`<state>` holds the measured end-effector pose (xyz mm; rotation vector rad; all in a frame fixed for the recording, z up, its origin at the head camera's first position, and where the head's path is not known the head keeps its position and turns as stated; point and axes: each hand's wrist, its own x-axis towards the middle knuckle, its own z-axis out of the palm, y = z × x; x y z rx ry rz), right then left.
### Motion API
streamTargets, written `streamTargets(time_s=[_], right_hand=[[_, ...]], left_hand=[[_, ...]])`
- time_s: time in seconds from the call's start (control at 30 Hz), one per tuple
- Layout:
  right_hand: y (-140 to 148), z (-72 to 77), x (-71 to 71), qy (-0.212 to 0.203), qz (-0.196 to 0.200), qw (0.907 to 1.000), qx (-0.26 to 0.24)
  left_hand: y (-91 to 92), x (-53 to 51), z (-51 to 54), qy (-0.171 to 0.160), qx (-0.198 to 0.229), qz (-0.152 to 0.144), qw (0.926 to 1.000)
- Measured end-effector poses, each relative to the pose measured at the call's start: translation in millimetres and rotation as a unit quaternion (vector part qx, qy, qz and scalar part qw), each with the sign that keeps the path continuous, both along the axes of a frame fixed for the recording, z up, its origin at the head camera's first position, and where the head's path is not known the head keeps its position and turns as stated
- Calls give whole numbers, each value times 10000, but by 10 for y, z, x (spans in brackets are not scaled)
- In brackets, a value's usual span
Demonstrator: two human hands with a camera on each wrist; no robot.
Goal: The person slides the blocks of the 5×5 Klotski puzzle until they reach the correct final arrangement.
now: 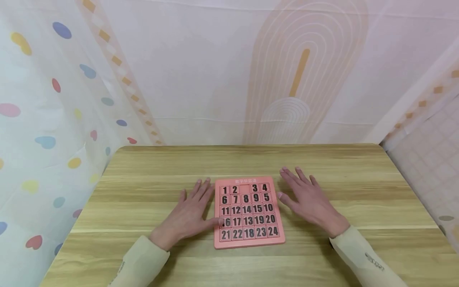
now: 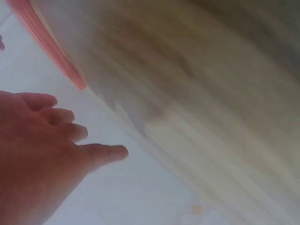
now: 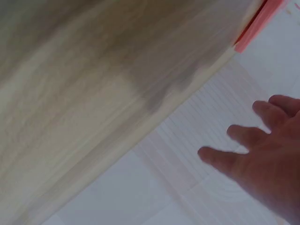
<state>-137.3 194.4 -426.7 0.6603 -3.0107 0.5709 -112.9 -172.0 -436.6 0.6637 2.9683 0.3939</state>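
Note:
A pink number sliding puzzle [image 1: 251, 244] lies flat on the wooden table, with numbered tiles in rows and one gap in the top row between 2 and 3. My left hand [image 1: 188, 215] is at its left side, fingers straight and spread. Its thumb reaches over the left rim and partly covers the 16 tile; whether it touches cannot be told. To the right of the puzzle, my right hand [image 1: 312, 201] has its fingers extended and holds nothing. Each wrist view shows loosely straight fingers and a pink edge of the puzzle [image 2: 51, 51].
The wooden table [image 1: 172, 159] has rounded far corners. Behind it hangs a pale patterned cloth [image 1: 201, 79], and a cloth with coloured spots [image 1: 46, 167] hangs along the left side. Another cloth with a grid pattern [image 1: 426, 155] is at the right.

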Motion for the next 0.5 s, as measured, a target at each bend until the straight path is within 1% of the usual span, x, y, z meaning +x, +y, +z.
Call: streamTargets(time_s=[0.23, 0.33, 0.5], right_hand=[[2, -47, -60, -276, 469, 9985, -82], [5, -63, -83, -357, 589, 9976, -68], [6, -81, -109, -496, 751, 9959, 48]], left_hand=[[-40, -47, -30, -482, -30, -209, 9986], [-50, -59, -37, -638, -105, -274, 9975], [-61, -67, -41, -806, -114, -344, 9961]])
